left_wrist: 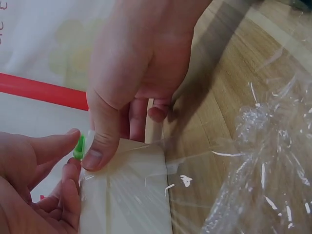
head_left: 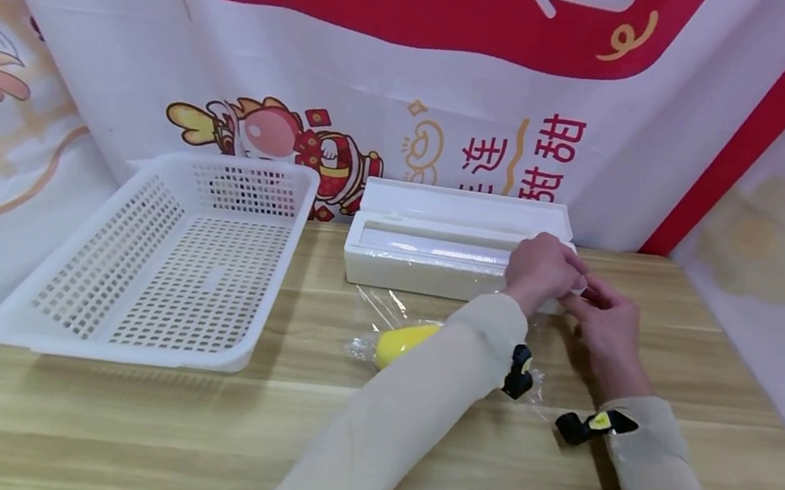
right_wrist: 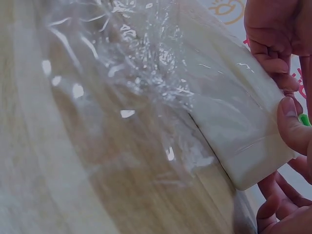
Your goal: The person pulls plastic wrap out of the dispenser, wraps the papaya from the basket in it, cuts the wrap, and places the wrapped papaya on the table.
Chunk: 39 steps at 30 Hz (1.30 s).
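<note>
A long white box [head_left: 425,277] stands lid up, with a clear film roll [head_left: 437,247] inside. At its right end my left hand [head_left: 544,267] pinches a small green piece [left_wrist: 79,148], seen in the left wrist view beside my left hand [left_wrist: 36,170]. My right hand [head_left: 607,339] grips the same end from the front; in the left wrist view the thumb of my right hand [left_wrist: 141,68] lies against the corner, by the green piece. Clear film [right_wrist: 141,73] spreads from the box front, crumpled. A yellow object [head_left: 402,344] lies under film, partly hidden by my left sleeve.
A white perforated basket [head_left: 260,261] stands on the wooden table [head_left: 116,424] at the left. Printed cloth [head_left: 356,66] hangs behind the table and along both sides. A black wrist device [head_left: 517,373] is on my left sleeve, another [head_left: 592,427] on my right.
</note>
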Each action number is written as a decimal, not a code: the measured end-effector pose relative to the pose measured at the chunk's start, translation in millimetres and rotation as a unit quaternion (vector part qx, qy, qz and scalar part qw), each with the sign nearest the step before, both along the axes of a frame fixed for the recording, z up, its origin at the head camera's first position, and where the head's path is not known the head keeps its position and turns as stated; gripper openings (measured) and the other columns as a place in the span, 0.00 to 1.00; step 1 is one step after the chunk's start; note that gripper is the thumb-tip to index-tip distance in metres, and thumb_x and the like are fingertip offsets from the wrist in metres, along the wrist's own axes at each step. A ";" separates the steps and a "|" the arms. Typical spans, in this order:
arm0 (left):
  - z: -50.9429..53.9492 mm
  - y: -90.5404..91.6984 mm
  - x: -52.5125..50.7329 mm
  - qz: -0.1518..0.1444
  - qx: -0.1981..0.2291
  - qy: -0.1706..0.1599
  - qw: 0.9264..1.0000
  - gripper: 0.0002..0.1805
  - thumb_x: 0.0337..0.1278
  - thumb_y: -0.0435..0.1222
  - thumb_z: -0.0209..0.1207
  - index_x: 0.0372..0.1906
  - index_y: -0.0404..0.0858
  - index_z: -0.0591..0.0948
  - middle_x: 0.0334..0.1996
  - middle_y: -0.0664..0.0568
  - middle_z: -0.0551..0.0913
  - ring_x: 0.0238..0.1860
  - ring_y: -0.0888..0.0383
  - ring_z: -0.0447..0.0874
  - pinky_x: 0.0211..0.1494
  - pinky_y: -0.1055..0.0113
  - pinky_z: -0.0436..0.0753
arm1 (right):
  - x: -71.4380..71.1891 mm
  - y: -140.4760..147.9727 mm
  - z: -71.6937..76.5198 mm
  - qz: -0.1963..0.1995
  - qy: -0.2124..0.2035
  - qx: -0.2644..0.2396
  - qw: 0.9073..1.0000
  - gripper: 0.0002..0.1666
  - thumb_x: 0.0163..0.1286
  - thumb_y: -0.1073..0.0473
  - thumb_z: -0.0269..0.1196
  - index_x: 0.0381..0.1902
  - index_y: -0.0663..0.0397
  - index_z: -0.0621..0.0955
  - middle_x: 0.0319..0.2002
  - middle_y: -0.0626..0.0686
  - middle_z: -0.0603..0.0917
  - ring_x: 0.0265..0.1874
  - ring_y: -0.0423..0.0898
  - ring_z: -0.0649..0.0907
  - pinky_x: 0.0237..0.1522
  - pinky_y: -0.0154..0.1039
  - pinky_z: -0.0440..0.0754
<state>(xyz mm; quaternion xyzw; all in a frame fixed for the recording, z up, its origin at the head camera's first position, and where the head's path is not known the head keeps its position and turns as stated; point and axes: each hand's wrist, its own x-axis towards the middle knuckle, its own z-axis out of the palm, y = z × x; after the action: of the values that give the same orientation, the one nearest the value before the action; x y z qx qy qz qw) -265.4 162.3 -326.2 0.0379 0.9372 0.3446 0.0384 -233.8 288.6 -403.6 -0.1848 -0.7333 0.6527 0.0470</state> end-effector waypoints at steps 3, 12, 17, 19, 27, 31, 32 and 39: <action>-0.9 2.3 -1.2 0.002 -0.008 0.002 1.000 0.07 0.50 0.48 0.79 0.35 0.66 0.93 0.38 0.72 0.90 0.44 0.67 0.85 0.39 0.74 0.74 | -1.0 2.7 -0.7 0.004 -0.001 0.015 1.000 0.40 0.64 0.50 0.78 0.73 0.36 0.79 0.40 0.30 0.86 0.37 0.36 0.77 0.28 0.28 0.73; -1.7 -1.5 -4.2 -0.006 -0.019 0.012 1.000 0.07 0.50 0.50 0.80 0.36 0.65 0.93 0.38 0.71 0.90 0.46 0.66 0.84 0.42 0.74 0.76 | -3.4 0.5 1.6 0.007 -0.035 0.063 0.997 0.42 0.65 0.41 0.76 0.75 0.25 0.74 0.45 0.30 0.83 0.43 0.40 0.75 0.34 0.30 0.73; -2.4 -4.1 -7.2 -0.007 -0.002 0.005 1.000 0.04 0.51 0.48 0.80 0.31 0.59 0.94 0.38 0.68 0.91 0.47 0.65 0.83 0.47 0.75 0.77 | -2.0 -1.0 1.0 0.002 -0.003 0.042 0.999 0.40 0.63 0.46 0.78 0.73 0.33 0.78 0.39 0.26 0.86 0.42 0.37 0.77 0.30 0.29 0.70; -1.4 -4.9 -8.2 -0.003 0.009 -0.005 1.000 0.04 0.51 0.46 0.80 0.29 0.57 0.94 0.38 0.66 0.91 0.48 0.64 0.82 0.48 0.75 0.78 | -1.7 -1.3 0.7 0.001 -0.003 0.048 0.999 0.41 0.62 0.44 0.78 0.73 0.34 0.77 0.40 0.26 0.86 0.44 0.37 0.77 0.31 0.28 0.71; -14.2 0.9 -30.6 0.013 0.004 -0.013 1.000 0.09 0.44 0.46 0.84 0.24 0.56 0.91 0.35 0.64 0.88 0.46 0.63 0.81 0.48 0.75 0.79 | -0.8 -3.0 1.5 -0.002 -0.002 0.077 0.997 0.42 0.62 0.39 0.77 0.73 0.34 0.78 0.41 0.28 0.85 0.45 0.38 0.76 0.35 0.29 0.71; -21.5 5.4 -41.7 0.013 -0.009 -0.010 1.000 0.12 0.42 0.46 0.84 0.27 0.52 0.89 0.35 0.61 0.87 0.44 0.61 0.81 0.47 0.73 0.80 | -0.9 -3.6 1.5 -0.004 0.013 0.082 0.997 0.40 0.64 0.43 0.77 0.73 0.37 0.78 0.38 0.25 0.85 0.45 0.35 0.78 0.36 0.26 0.74; -19.9 4.6 -40.7 0.011 -0.008 -0.011 1.000 0.13 0.42 0.46 0.84 0.28 0.50 0.89 0.36 0.59 0.87 0.44 0.60 0.81 0.46 0.72 0.80 | -1.1 -3.7 1.2 -0.004 0.016 0.082 0.997 0.39 0.65 0.44 0.77 0.73 0.37 0.78 0.38 0.26 0.85 0.45 0.34 0.78 0.37 0.24 0.75; -27.1 9.5 -50.5 0.019 -0.024 -0.011 0.999 0.18 0.41 0.45 0.84 0.34 0.45 0.87 0.43 0.55 0.87 0.45 0.58 0.83 0.49 0.70 0.83 | -2.8 -4.1 -2.6 -0.006 0.024 0.097 0.995 0.38 0.66 0.45 0.76 0.72 0.37 0.78 0.41 0.29 0.86 0.46 0.31 0.81 0.43 0.21 0.80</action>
<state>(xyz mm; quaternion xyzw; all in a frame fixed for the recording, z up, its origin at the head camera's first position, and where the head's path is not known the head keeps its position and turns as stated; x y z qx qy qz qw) -315.9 171.8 -353.4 0.0154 0.9453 0.3230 0.0433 -236.5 284.5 -406.2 -0.1680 -0.7906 0.5825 0.0859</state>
